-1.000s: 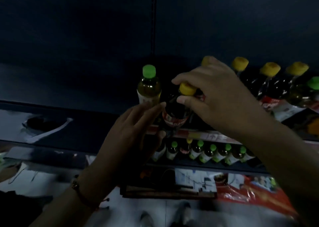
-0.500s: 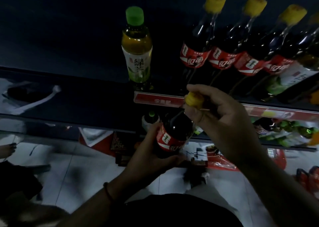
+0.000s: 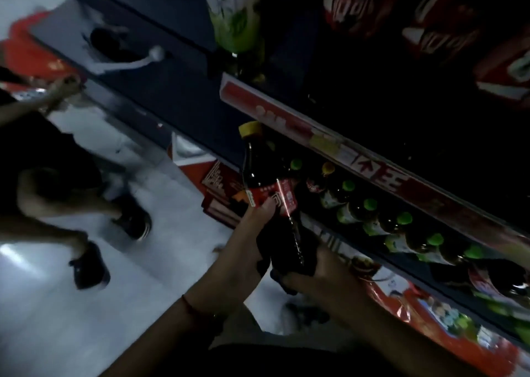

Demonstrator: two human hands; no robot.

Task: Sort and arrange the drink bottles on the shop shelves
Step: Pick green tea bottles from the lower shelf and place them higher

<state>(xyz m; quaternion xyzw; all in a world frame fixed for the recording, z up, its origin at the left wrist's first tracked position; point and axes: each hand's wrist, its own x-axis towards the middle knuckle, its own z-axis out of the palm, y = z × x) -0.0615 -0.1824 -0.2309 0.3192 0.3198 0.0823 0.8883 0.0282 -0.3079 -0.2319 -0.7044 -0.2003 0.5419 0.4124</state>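
A dark cola bottle (image 3: 266, 175) with a yellow cap and red label is held upright in front of the lower shelf. My left hand (image 3: 243, 250) grips its body just under the label. My right hand (image 3: 318, 273) grips its base from the right. Behind it, the lower shelf carries a row of green-capped bottles (image 3: 370, 213) with one yellow-capped bottle (image 3: 327, 173) among them. On the upper shelf stand a green-labelled tea bottle (image 3: 232, 18) and red-labelled cola bottles (image 3: 441, 35), seen only in part.
A red price strip (image 3: 381, 173) runs along the upper shelf's front edge. Another person's legs and dark shoes (image 3: 134, 221) stand on the pale floor at left. Red packaging (image 3: 220, 187) lies on the floor by the shelf base.
The view has dropped and tilted toward the lower shelf. My right hand left the bottle's cap and now holds its base. The bottle has come down to the lower shelf's level.
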